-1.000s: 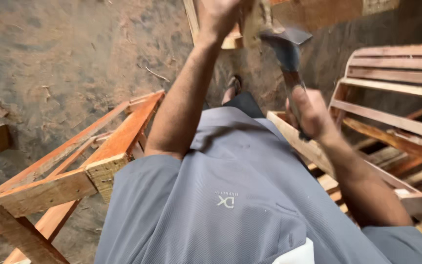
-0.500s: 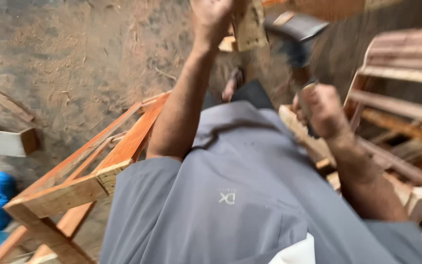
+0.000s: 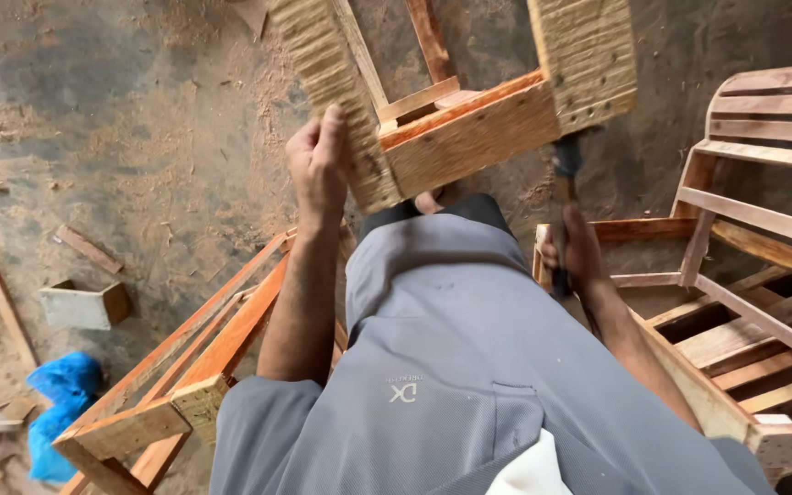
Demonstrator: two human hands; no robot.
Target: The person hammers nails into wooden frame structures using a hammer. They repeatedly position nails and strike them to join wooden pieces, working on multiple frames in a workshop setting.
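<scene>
Seen over a grey shirt (image 3: 469, 367), the right hand (image 3: 575, 252) clenches a hammer (image 3: 563, 197) handle (head hidden behind wood) while the left hand (image 3: 318, 170) grips a leg of the raised wooden frame (image 3: 469, 128) above the sawdust-strewn floor (image 3: 121, 137).

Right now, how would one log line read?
left hand: grips wooden frame | right hand: holds hammer under frame

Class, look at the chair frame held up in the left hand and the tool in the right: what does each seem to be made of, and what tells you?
Chair frame: raw, unvarnished wood, judging by rough saw-marked leg ends and visible grain. Hammer: a dark head, probably metal, on a handle that looks wooden, though blur leaves it open. The left hand grips a leg; the right hand grips the handle.
</scene>
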